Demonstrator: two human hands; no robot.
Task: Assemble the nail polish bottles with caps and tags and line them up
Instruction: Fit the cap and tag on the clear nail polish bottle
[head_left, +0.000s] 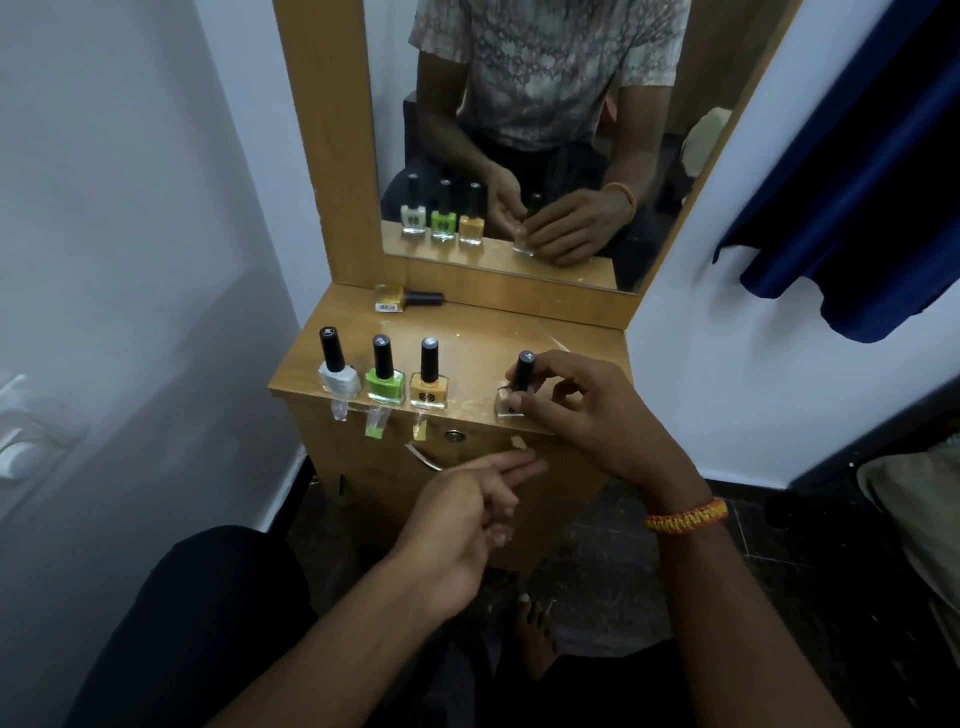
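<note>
Three capped bottles stand in a row at the front edge of the wooden dresser top (478, 338): white (338, 376), green (385, 383), orange (429, 389). A colour tag hangs off the edge below each one. To their right, my right hand (582, 410) grips a clear bottle (506, 402) with fingers on its black cap (523, 370). My left hand (467, 512) hovers below the edge, fingers apart, with a small pale tag (518, 442) at the fingertips; whether it is stuck to them is unclear. A gold bottle (390, 297) lies on its side at the back left.
A mirror (519, 130) in a wooden frame rises behind the top and reflects the bottles and hands. A metal handle (423, 460) and lock sit on the cabinet front. A wall is at the left, a blue cloth (857, 208) hangs at the right.
</note>
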